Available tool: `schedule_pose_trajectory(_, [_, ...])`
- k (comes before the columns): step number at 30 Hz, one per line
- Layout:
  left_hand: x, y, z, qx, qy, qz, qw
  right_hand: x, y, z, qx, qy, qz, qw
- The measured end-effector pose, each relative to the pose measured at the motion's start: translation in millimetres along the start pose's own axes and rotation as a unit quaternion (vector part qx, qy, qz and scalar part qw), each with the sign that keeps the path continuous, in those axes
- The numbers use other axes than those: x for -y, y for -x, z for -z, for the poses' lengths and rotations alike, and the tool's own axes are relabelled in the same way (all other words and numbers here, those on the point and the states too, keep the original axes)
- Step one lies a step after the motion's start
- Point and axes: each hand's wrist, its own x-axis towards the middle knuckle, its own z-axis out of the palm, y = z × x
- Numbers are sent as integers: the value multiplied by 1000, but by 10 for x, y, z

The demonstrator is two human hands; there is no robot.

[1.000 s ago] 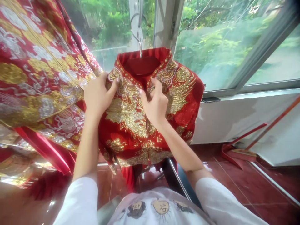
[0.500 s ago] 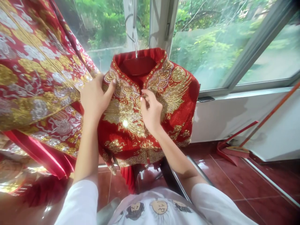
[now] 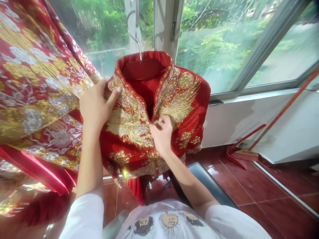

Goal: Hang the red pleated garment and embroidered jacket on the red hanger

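A red jacket [image 3: 186,99] with gold and silver embroidery and a stand-up collar hangs in front of me on a hanger [image 3: 134,38] with a metal hook. My left hand [image 3: 96,101] grips its shoulder at the left, thumb on the embroidered front and fingers behind the cloth. At the middle of the chest, my right hand [image 3: 161,131] pinches the front zipper where the V-shaped opening ends. The pull itself is hidden by my fingers. Above that hand the neckline is parted and shows the red lining.
A large red garment [image 3: 37,79] with gold and silver embroidery hangs close on the left. Behind the jacket are sliding windows [image 3: 224,49]. A dark seat [image 3: 209,182] stands low on the right. Beyond it, a red dustpan [image 3: 236,156] and a broom [image 3: 245,154] rest on the tiled floor.
My right hand has slid down the jacket's front, and the neck opening has become longer and wider. The left hand keeps its hold on the shoulder. The view has shifted slightly right.
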Motion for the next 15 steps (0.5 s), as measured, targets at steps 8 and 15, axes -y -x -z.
schedule_pose_trajectory(8, [27,-101,-47,-25,35,-7,999,-876,860,717,-68,83,-125,986])
schedule_pose_trajectory(15, [24,-148,-59,-21,94,-1,995,-1238,1320,1095,-124,49,-167,977])
